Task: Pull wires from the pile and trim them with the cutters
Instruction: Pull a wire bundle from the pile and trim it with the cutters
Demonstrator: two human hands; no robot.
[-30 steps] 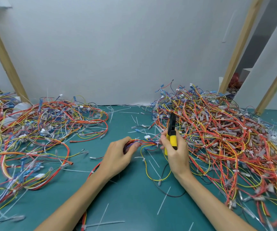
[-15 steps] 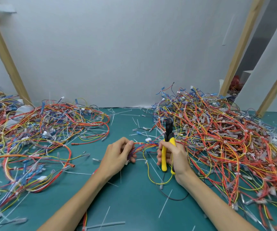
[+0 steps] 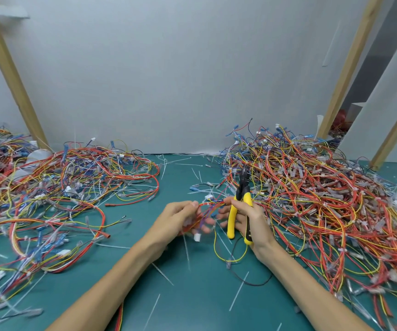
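Left hand [image 3: 180, 218] is pinching a small bundle of wires [image 3: 208, 206] above the green surface [image 3: 192, 295]; right hand [image 3: 247, 216] is gripping the yellow-handled cutters [image 3: 239, 211], head pointing up, handles apart; right fingers seemingly touching the bundle too, blurred; big wire pile [image 3: 312, 187] lying just right; another pile [image 3: 61, 187] sitting left.

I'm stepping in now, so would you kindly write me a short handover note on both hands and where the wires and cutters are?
Left hand: closed on a small wire bundle, held above the green mat.
Right hand: grips the yellow-handled cutters, nose up, and pinches the bundle's other end.
Unsorted pile: right of the hands. Another wire heap: left.
Done: one bundle pulled free.
Left: trim it, though whether it is already cut is unclear; the big pile remains.
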